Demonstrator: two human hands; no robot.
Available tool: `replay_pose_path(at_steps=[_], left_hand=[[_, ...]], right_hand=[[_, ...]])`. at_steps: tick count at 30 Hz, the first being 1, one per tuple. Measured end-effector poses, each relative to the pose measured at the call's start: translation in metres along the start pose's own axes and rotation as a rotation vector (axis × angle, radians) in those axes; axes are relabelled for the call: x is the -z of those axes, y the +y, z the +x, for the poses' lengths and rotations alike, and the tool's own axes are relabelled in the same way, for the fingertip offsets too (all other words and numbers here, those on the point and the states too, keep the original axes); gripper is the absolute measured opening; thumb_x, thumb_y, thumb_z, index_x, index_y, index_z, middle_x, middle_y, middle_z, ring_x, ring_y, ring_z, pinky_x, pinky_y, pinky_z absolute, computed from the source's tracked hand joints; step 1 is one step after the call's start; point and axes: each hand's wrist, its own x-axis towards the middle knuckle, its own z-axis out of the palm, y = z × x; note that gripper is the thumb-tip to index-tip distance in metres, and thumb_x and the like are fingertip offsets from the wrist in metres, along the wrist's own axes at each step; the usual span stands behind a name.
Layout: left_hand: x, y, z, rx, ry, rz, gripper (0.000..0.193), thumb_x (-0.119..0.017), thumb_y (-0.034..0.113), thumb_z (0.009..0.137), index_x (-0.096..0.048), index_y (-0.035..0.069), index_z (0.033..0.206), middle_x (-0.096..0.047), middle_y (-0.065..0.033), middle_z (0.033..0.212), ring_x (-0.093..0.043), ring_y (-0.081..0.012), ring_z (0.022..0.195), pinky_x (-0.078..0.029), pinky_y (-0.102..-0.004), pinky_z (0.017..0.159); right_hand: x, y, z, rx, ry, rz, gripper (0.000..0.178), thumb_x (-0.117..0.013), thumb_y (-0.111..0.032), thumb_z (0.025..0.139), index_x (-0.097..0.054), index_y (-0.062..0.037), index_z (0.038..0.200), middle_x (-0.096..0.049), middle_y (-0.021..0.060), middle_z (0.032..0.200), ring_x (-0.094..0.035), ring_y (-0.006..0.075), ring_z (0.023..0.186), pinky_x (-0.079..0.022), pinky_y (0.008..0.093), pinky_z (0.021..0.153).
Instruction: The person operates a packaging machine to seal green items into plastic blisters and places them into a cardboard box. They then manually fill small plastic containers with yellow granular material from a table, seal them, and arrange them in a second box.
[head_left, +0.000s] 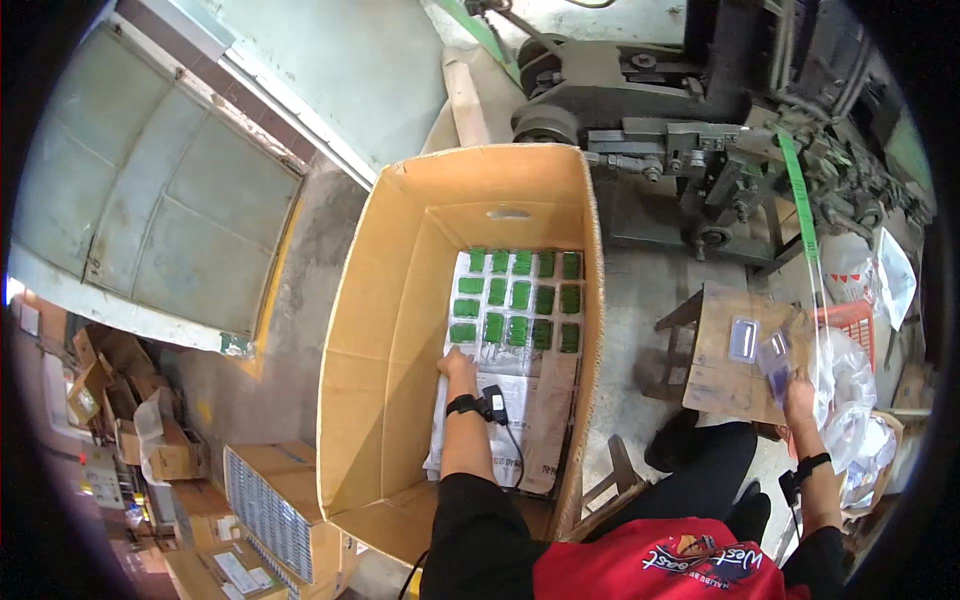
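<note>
The head view looks down from the wearer's head, upright, through a wide fisheye lens that bends straight edges and darkens the corners. It faces steeply into the open carton [385, 330], near enough to show the left hand [458, 363] and right hand [799, 398], yet wide enough to reach the grey door [205, 195] at left and dark machine [650, 180] at upper right.

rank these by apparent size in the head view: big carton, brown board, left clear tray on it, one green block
1. Carton
2. Board
3. Left clear tray
4. Green block, whichever one you pick
</note>
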Motion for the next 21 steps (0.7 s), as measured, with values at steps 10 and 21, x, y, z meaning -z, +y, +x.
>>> replay_pose_path(at_steps=[10, 21], left_hand=[[-0.056, 0.205, -0.158, -0.405, -0.665, 0.261, 0.015, -0.054, 0.014, 0.085, -0.056, 0.003, 0.074, -0.057, -0.006, 0.069, -0.051, -0.0133, 0.052, -0.04, -0.0212, 0.043], [-0.27, 0.081, -0.616, -0.403, -1.555, 0.266, 0.031, -0.057, 0.008, 0.086, -0.051, -0.007, 0.112, -0.056, -0.0131, 0.094, -0.054, -0.0177, 0.079, -0.048, -0.0277, 0.069]], right_hand=[[0.066, -0.034, 0.005, 0.253, 0.031, 0.091, 0.012, -0.059, -0.01, 0.069, -0.063, -0.0014, 0.075, -0.061, 0.021, 0.077, -0.062, 0.0336, 0.068, -0.051, 0.0425, 0.06], [0.064, 0.005, -0.009, -0.123, 0.009, 0.358, 0.028, -0.06, -0.017, 0.065, -0.058, 0.0004, 0.087, -0.062, 0.0177, 0.07, -0.063, 0.0331, 0.071, -0.051, 0.0417, 0.064]])
